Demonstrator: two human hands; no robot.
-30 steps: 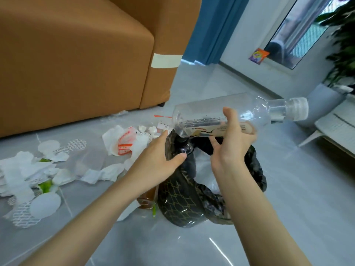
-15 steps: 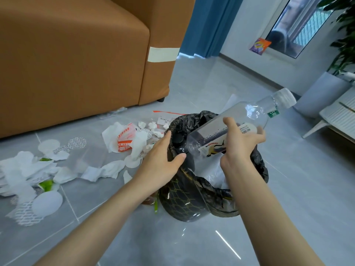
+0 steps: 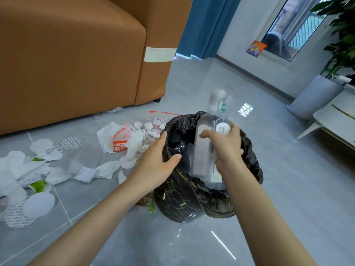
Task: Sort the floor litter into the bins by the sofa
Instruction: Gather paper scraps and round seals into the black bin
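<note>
A bin (image 3: 178,204) lined with a black bag stands on the grey floor in front of me. My right hand (image 3: 224,144) grips a clear plastic bottle (image 3: 203,150), which points base-down into the bin with its capped neck sticking up and blurred. My left hand (image 3: 157,164) holds the bag's rim on the left side. A dark bottle with a black cap (image 3: 175,141) lies inside the bin beside my left thumb. Crumpled white tissues (image 3: 99,169), round paper pieces (image 3: 38,204) and a red and white wrapper (image 3: 120,139) are scattered on the floor to the left.
A brown sofa (image 3: 76,60) fills the upper left, with blue curtains (image 3: 207,25) behind it. A white planter (image 3: 315,96) and a white slatted bench (image 3: 336,116) stand at the right. A colourful packet (image 3: 256,48) sits on the window sill.
My right hand has tipped the clear bottle from lying level above the bin to base-down and lowered it into the bag. My left hand has stayed on the rim.
</note>
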